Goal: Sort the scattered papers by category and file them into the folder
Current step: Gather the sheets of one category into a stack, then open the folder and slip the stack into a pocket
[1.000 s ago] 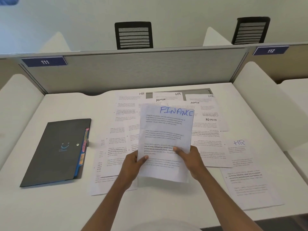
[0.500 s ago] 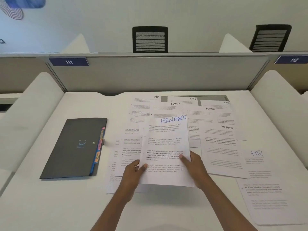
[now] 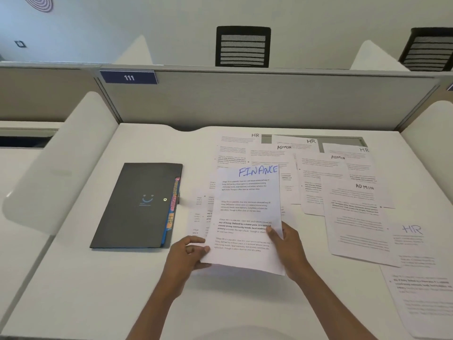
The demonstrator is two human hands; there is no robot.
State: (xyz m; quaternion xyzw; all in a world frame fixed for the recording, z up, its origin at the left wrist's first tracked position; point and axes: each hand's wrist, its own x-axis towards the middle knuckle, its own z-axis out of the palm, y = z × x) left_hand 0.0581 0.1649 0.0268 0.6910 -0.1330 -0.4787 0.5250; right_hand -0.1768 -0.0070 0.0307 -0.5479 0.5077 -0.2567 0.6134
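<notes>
Both hands, the left hand (image 3: 190, 253) and the right hand (image 3: 285, 246), pinch the lower edges of the FINANCE sheet (image 3: 246, 217), lifted above the scattered papers (image 3: 343, 192), probably to read its category before filing into the closed folder (image 3: 139, 207) beside.

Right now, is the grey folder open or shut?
Shut. The grey folder lies flat on the desk, its cover down over the coloured tabs poking out its right edge.
</notes>
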